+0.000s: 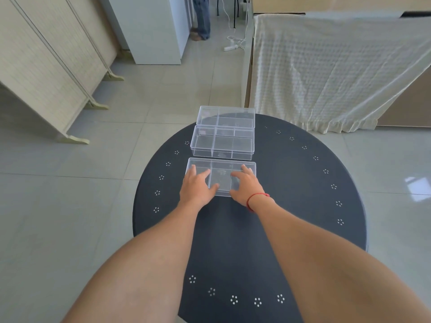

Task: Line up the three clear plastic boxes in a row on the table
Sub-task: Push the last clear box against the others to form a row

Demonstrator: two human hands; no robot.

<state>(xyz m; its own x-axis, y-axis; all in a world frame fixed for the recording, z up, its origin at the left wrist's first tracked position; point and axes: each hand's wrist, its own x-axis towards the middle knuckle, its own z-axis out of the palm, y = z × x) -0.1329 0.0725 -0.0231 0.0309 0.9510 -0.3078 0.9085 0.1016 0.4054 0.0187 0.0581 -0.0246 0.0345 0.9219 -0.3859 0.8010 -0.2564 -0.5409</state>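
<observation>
Three clear plastic boxes with inner dividers stand one behind the other on the round dark table [303,206]. The far box [225,117] overhangs the table's back edge. The middle box [222,143] touches it. A narrow gap separates the near box [221,173] from the middle one. My left hand [197,188] grips the near box at its left front corner, fingers on the lid and thumb at the front edge. My right hand [247,185], with a red cord at the wrist, grips its right front part the same way.
The table carries a ring of small white dot clusters near its rim. A cloth-covered bed [331,66] stands behind at the right, a folding screen [46,73] at the left. A person's legs [201,19] and a power strip with cables [232,46] are on the tiled floor far back.
</observation>
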